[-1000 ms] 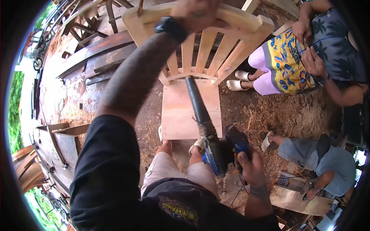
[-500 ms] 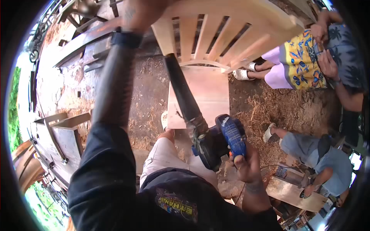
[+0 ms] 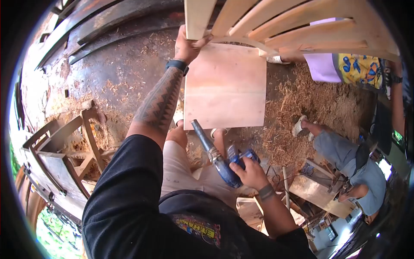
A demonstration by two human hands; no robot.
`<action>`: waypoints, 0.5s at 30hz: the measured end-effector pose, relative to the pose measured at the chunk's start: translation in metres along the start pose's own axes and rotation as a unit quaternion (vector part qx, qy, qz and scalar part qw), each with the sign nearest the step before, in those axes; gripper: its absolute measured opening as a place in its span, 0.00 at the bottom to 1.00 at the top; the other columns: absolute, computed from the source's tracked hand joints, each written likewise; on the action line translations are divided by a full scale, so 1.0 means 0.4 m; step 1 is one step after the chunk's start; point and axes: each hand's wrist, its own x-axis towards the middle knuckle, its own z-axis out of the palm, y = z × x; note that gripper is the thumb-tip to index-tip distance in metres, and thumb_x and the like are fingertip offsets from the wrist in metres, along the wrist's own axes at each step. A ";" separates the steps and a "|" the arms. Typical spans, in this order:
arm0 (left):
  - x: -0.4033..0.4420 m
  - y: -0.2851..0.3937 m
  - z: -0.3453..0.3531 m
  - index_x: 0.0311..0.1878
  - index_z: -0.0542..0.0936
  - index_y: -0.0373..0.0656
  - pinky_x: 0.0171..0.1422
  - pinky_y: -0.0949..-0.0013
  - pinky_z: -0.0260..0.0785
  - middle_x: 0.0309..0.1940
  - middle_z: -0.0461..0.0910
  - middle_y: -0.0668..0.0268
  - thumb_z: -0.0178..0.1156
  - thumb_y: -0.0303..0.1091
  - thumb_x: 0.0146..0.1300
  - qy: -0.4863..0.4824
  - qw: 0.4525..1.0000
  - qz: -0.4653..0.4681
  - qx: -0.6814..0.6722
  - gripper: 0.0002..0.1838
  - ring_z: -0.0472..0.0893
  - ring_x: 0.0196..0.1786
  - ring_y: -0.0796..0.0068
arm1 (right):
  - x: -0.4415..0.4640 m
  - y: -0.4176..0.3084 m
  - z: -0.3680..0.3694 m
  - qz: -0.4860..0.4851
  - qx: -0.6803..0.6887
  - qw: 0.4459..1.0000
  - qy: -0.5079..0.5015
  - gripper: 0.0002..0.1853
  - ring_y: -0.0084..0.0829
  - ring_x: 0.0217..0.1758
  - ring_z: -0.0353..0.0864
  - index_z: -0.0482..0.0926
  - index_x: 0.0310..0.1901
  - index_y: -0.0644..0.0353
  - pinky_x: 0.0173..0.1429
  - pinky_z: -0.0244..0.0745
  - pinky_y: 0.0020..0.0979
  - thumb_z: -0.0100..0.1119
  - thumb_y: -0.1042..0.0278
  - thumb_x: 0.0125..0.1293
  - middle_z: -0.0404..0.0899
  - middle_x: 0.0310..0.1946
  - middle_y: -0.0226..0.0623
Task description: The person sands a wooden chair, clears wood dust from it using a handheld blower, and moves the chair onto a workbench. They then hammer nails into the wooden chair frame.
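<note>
Wooden chair (image 3: 225, 86) getting steadied, I reckon; my left hand (image 3: 188, 46) grips its back post (image 3: 197, 19), right hand (image 3: 251, 173) clasps the blower (image 3: 223, 167); next move needs a firm hold.

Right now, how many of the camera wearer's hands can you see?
2: the left hand at the backrest, the right hand holding the blue blower. Neither is hidden.
</note>
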 end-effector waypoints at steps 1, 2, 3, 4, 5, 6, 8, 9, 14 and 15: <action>-0.016 -0.070 0.011 0.60 0.72 0.39 0.53 0.69 0.80 0.46 0.85 0.64 0.83 0.37 0.56 0.033 0.999 -0.013 -0.001 0.35 0.84 0.48 0.76 | -0.012 0.003 0.014 -0.001 0.011 1.000 0.012 0.36 0.65 0.43 0.85 0.79 0.47 0.71 0.47 0.79 0.56 0.61 0.34 0.72 0.84 0.35 0.64; -0.037 -0.136 0.017 0.62 0.72 0.39 0.55 0.67 0.80 0.49 0.85 0.62 0.81 0.39 0.59 0.061 0.998 -0.010 0.002 0.34 0.84 0.51 0.71 | -0.021 0.009 0.017 0.011 0.023 1.000 0.001 0.36 0.65 0.43 0.85 0.79 0.47 0.71 0.47 0.79 0.56 0.61 0.34 0.71 0.84 0.35 0.64; -0.072 -0.145 0.025 0.64 0.72 0.39 0.56 0.66 0.80 0.50 0.84 0.61 0.80 0.41 0.61 0.066 0.994 -0.055 0.071 0.35 0.84 0.54 0.67 | -0.032 0.019 0.016 0.021 0.036 0.999 -0.008 0.36 0.65 0.44 0.85 0.79 0.47 0.71 0.48 0.79 0.56 0.61 0.34 0.71 0.84 0.36 0.64; -0.110 -0.141 0.026 0.65 0.71 0.39 0.58 0.65 0.80 0.52 0.84 0.61 0.78 0.42 0.63 0.068 0.983 -0.096 0.139 0.35 0.84 0.56 0.63 | -0.047 0.028 0.022 0.030 0.049 0.998 -0.014 0.36 0.65 0.44 0.85 0.79 0.48 0.71 0.48 0.79 0.56 0.62 0.35 0.71 0.84 0.36 0.64; -0.170 -0.193 0.024 0.67 0.70 0.37 0.59 0.63 0.80 0.54 0.83 0.59 0.76 0.45 0.64 0.069 0.987 -0.129 0.069 0.36 0.84 0.58 0.61 | -0.064 0.070 0.049 0.015 0.075 0.997 0.002 0.36 0.64 0.45 0.85 0.79 0.49 0.69 0.48 0.79 0.55 0.64 0.34 0.68 0.85 0.37 0.63; -0.257 -0.292 -0.006 0.68 0.70 0.36 0.58 0.62 0.80 0.53 0.84 0.57 0.74 0.48 0.66 0.060 0.975 -0.204 -0.059 0.36 0.85 0.59 0.60 | -0.078 0.091 0.053 0.017 0.099 0.995 -0.011 0.35 0.64 0.45 0.85 0.80 0.49 0.68 0.48 0.79 0.55 0.65 0.34 0.68 0.85 0.37 0.63; -0.378 -0.382 -0.044 0.66 0.73 0.35 0.56 0.60 0.81 0.49 0.86 0.55 0.69 0.54 0.69 0.055 0.932 -0.340 -0.115 0.35 0.86 0.56 0.59 | -0.095 0.134 0.061 0.013 0.149 0.988 -0.037 0.35 0.64 0.46 0.85 0.80 0.50 0.66 0.49 0.79 0.55 0.66 0.33 0.66 0.85 0.38 0.64; -0.417 -0.382 -0.055 0.64 0.76 0.35 0.54 0.60 0.81 0.45 0.88 0.55 0.66 0.56 0.71 0.035 0.916 -0.396 -0.055 0.33 0.87 0.54 0.59 | -0.094 0.162 0.070 0.011 0.167 0.985 -0.033 0.35 0.64 0.45 0.86 0.81 0.52 0.63 0.48 0.81 0.54 0.67 0.32 0.64 0.85 0.38 0.63; -0.715 -0.259 -0.126 0.59 0.81 0.37 0.48 0.53 0.79 0.39 0.88 0.49 0.66 0.52 0.72 -0.065 0.842 -0.474 0.250 0.26 0.88 0.44 0.53 | -0.059 0.268 0.116 0.079 0.020 0.996 0.028 0.37 0.62 0.41 0.87 0.83 0.46 0.64 0.46 0.82 0.55 0.67 0.29 0.61 0.86 0.34 0.60; -0.837 -0.339 -0.174 0.59 0.82 0.40 0.49 0.54 0.78 0.42 0.87 0.48 0.65 0.48 0.72 -0.065 0.871 -0.430 0.227 0.23 0.87 0.45 0.52 | -0.052 0.299 0.114 0.069 0.008 0.997 0.031 0.37 0.61 0.41 0.87 0.84 0.44 0.64 0.45 0.82 0.55 0.67 0.29 0.61 0.86 0.33 0.60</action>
